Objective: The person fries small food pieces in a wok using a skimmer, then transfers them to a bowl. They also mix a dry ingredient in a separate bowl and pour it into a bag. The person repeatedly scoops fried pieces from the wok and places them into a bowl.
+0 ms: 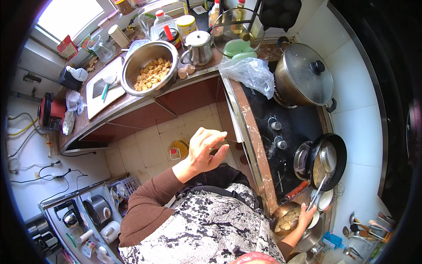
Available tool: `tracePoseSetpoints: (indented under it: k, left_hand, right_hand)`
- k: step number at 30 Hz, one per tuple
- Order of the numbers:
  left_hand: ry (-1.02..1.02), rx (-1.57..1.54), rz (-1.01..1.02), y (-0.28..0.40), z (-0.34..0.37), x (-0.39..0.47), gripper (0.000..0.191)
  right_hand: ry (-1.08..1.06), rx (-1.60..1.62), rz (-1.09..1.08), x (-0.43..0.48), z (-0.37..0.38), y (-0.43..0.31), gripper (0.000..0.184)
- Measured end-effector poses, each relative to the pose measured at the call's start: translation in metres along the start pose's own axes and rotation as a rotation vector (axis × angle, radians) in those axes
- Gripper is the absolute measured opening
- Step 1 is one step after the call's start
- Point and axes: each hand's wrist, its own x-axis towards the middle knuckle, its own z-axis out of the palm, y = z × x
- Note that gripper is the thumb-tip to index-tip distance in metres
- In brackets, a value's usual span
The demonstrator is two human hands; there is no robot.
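My right hand (pixel 306 216) grips the metal handle of a mesh strainer (pixel 328 157). The strainer's bowl is over a black wok (pixel 343 165) on the front burner; a brownish layer shows in the wok. Just beside that hand stands a metal bowl (pixel 276 211) of pale, flat food pieces (pixel 287 221). My left hand (pixel 202 150) is raised in front of my body, fingers loosely bent and thumb apart, with nothing in it. The wok's wooden handle (pixel 297 190) points toward the counter edge, touched by neither hand.
A large lidded pot (pixel 301 77) occupies the back burner, with a plastic bag (pixel 249 74) alongside. On the left counter are a steel bowl (pixel 174 54) of browned pieces, a cutting board (pixel 94 107) and a metal kettle (pixel 200 52). An oil jug (pixel 179 150) stands on the floor.
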Motion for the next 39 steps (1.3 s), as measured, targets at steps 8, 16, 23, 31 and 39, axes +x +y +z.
tracePoseSetpoints:
  k: [8, 16, 23, 31, 39]
  left_hand:
    - [-0.009, 0.011, -0.012, -0.009, -0.011, 0.001, 0.043]
    - [-0.049, -0.008, 0.042, -0.007, -0.009, 0.005, 0.043]
    - [-0.166, -0.099, 0.056, 0.009, 0.003, 0.008, 0.04]
    - [-0.295, -0.09, 0.094, 0.018, 0.019, 0.009, 0.045]
    - [-0.35, -0.149, 0.12, 0.02, 0.041, 0.003, 0.042]
  right_hand:
    - [0.001, 0.0, -0.008, 0.0, 0.004, -0.002, 0.056]
    - [0.059, -0.076, -0.072, 0.005, 0.017, 0.016, 0.06]
    - [0.065, -0.061, -0.035, -0.02, 0.003, -0.028, 0.058]
    - [0.091, -0.024, -0.056, -0.012, 0.007, -0.029, 0.056]
    - [0.175, 0.208, -0.036, -0.015, 0.013, -0.024, 0.054]
